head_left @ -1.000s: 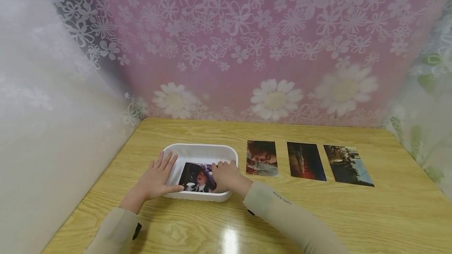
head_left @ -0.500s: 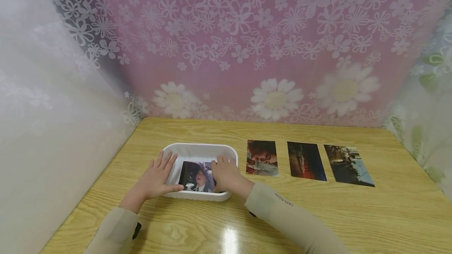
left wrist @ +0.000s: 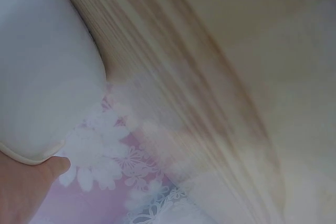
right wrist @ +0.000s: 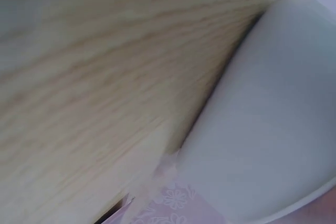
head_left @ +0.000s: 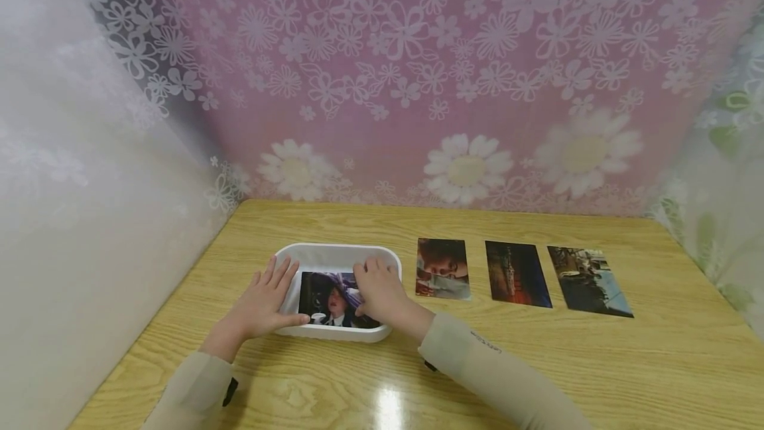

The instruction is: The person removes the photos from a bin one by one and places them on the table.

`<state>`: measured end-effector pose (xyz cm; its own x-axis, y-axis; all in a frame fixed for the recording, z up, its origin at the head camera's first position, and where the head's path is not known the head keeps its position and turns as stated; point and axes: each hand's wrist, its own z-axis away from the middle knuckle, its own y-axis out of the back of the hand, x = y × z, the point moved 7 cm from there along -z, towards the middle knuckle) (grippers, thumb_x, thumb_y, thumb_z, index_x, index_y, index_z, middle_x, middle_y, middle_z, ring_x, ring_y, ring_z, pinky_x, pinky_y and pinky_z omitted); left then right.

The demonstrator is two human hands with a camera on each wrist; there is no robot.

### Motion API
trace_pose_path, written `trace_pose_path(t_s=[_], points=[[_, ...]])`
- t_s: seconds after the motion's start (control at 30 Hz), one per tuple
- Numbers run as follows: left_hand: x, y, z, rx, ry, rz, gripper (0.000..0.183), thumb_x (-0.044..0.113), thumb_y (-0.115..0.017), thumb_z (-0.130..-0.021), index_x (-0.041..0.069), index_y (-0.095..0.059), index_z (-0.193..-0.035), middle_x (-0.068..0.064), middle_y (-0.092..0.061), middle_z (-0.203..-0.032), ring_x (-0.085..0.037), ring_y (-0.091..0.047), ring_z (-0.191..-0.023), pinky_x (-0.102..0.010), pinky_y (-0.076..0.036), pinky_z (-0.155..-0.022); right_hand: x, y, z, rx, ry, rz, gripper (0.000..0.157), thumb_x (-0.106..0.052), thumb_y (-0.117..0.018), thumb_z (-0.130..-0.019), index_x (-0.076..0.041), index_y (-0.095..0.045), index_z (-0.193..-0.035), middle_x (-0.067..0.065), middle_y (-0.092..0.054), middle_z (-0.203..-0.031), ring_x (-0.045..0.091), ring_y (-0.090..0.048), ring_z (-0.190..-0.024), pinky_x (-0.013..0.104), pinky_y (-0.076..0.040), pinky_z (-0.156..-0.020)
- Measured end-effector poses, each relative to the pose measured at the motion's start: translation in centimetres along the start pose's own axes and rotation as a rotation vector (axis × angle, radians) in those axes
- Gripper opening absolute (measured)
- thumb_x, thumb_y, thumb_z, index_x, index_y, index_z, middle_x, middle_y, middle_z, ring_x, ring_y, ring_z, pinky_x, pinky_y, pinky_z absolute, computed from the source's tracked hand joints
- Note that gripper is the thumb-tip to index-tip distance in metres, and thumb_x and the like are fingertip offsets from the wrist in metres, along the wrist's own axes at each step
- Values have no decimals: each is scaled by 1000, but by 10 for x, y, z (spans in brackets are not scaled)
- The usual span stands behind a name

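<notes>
the picture (head_left: 329,298) could be bent against the box (head_left: 337,257) if shoved by the right hand (head_left: 382,292); any pinch can't be told. the left hand (head_left: 262,300) is spread.

A tray (head_left: 340,256) stands on the counter (head_left: 477,363), a photo (head_left: 334,307) in it; to its right, three more photos (head_left: 518,274) lie in a row.

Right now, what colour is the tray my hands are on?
The round-cornered tray is white, clearest in the head view.
</notes>
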<state>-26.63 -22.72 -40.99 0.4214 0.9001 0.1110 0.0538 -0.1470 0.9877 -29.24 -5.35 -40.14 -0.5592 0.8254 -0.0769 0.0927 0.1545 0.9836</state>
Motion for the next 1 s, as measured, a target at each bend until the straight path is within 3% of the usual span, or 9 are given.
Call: trace_pose_path(t_s=[0.2, 0.37, 0.5, 0.73, 0.93, 1.0], points=[[0, 0, 2, -5, 1, 18, 100, 64, -52, -73, -1, -17, -140, -21, -13, -144, -41, -2, -129, -60, -14, -97, 2, 3, 0, -25, 21, -158, 51, -22, -81, -62, -10, -50, -102, 2, -45, -84, 17, -48, -76, 35, -39, -60], [0, 0, 3, -1, -1, 27, 99, 62, -53, -74, -2, -17, -140, -21, -13, -144, -41, -2, -129, -60, -14, -97, 3, 11, 0, -3, 51, -221, 43, -7, -72, -68, -10, -54, -107, 3, -49, -86, 16, -50, -72, 32, -42, -59], [-1, 0, 3, -3, 1, 28, 99, 64, -52, -74, -2, -17, -140, -21, -13, -143, -41, -2, -129, -60, -13, -97, 5, 17, 1, 8, 49, -280, 34, -3, -65, -73, -11, -58, -105, 2, -51, -86, 14, -48, -69, 29, -42, -60], [-1, 1, 0, -11, 0, 8, 99, 64, -51, -75, -1, -16, -140, -21, -12, -144, -41, -2, -129, -60, -14, -97, 8, 24, 1, 30, 19, -391, 22, 2, -52, -85, -9, -61, -101, 6, -59, -92, 17, -55, -80, 31, -45, -67], [0, 1, -1, -16, 2, -3, 99, 63, -51, -74, -4, -18, -139, -21, -13, -144, -41, -2, -129, -59, -14, -97, 20, 35, 4, 95, -44, -615, 21, 3, -47, -87, -7, -60, -100, 7, -60, -91, 17, -55, -75, 30, -43, -61], [0, 0, -1, -14, -3, -8, 91, 63, -51, -74, -7, -36, -130, -22, -14, -143, -41, -3, -129, -60, -14, -96, 28, 39, 8, 103, -103, -712, 21, 2, -47, -88, -8, -59, -102, 6, -59, -89, 17, -55, -72, 29, -43, -58]])
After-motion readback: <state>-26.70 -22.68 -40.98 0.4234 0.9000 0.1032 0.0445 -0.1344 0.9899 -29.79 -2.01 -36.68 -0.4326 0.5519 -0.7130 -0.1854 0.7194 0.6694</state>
